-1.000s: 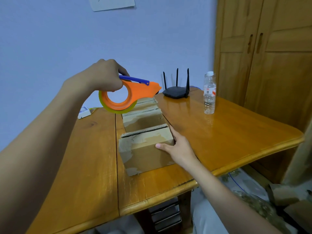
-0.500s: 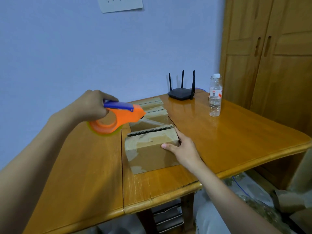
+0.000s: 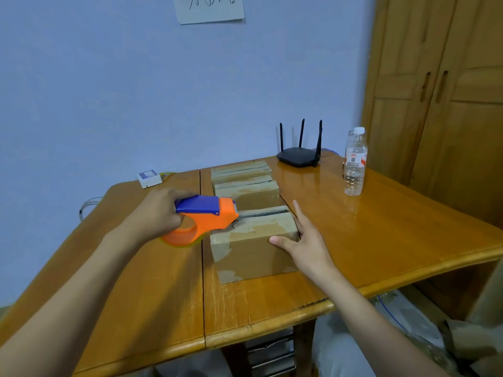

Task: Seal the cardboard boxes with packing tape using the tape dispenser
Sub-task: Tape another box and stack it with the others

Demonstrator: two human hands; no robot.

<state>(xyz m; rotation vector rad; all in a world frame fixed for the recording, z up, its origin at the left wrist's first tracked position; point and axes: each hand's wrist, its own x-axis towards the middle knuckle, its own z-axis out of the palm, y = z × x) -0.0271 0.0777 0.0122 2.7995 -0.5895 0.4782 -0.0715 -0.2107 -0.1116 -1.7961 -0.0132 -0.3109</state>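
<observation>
Your left hand (image 3: pixel 158 213) grips the orange tape dispenser (image 3: pixel 202 221) at the near cardboard box's (image 3: pixel 253 246) left top edge, while your right hand (image 3: pixel 302 240), fingers straight, steadies its right side on the worktop (image 3: pixel 381 227). Behind it, more boxes (image 3: pixel 245 180) stand in a row, with a router (image 3: pixel 298 156), a water bottle (image 3: pixel 354 161) whose label is unreadable, and a wall note (image 3: pixel 209 8) with illegible writing.

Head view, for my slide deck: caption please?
Left hand sets tape dispenser on nearest box; right hand steadies it.
</observation>
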